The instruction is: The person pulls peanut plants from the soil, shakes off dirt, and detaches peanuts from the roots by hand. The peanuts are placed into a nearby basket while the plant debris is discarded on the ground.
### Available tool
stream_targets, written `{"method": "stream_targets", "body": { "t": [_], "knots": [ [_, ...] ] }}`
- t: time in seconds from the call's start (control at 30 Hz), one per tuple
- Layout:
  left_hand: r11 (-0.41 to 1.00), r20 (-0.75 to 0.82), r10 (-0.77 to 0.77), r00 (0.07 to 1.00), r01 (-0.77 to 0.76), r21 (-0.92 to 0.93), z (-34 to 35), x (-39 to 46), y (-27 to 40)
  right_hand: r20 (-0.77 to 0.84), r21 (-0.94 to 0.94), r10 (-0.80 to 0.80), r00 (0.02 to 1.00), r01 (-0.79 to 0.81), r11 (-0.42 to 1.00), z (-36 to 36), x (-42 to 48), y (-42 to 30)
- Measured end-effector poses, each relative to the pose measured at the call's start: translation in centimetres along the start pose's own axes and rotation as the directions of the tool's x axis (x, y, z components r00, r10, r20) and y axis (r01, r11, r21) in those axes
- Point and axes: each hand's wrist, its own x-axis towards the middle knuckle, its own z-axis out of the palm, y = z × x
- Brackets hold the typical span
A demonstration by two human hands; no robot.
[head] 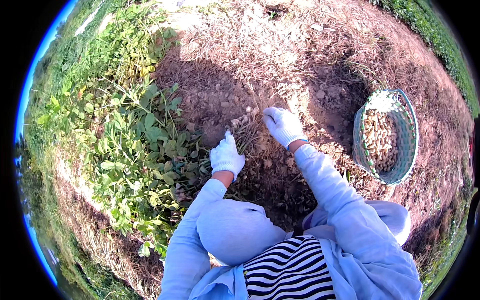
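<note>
My left hand (227, 155), in a white knit glove, is closed around the stems of an uprooted peanut plant (245, 140) low over the soil. Several pale peanut pods (243, 119) hang among its roots, just beyond my left fingertips. My right hand (283, 125), gloved the same way, is at the right side of these roots with its fingers curled inward. Whether a pod or root is pinched in those fingers is hidden. To the right stands a green-and-white woven basket (406, 150), partly filled with picked peanuts (378, 138).
Leafy peanut plants (127, 150) lie thickly along my left side. Dry soil (221, 93) strewn with straw and clods spreads ahead. My bent knee (240, 228) is close below my left hand. A green crop strip (423, 30) edges the far right.
</note>
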Motion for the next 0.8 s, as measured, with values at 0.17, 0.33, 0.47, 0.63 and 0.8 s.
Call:
{"method": "stream_targets", "body": {
  "t": [0.17,0.33,0.47,0.63,0.8],
  "knots": [
    [0.999,0.027,0.006,1.0,-0.005,-0.037,-0.2,0.1,0.2,-0.041,0.244,0.189,0.981,-0.174,0.954,0.9,0.4,2.3],
    [0.999,0.039,-0.001,0.999,0.002,-0.043,-0.4,0.0,0.0,-0.05,0.18,0.196,0.979,-0.184,0.966,1.2,0.5,2.9],
    [0.999,0.053,-0.008,0.999,0.01,-0.035,-0.5,-0.1,0.1,-0.032,-0.026,0.089,0.996,-0.09,0.996,1.5,0.4,1.8],
    [0.999,0.055,-0.015,0.998,0.017,-0.037,-0.4,0.0,0.1,0.286,0.061,-0.034,0.958,0.017,0.998,1.4,-0.7,0.9],
    [0.999,0.03,-0.027,0.999,0.028,-0.038,-0.5,0.2,-0.3,0.326,0.177,0.058,0.944,-0.121,0.977,-3.2,1.8,3.4]
  ]
}}
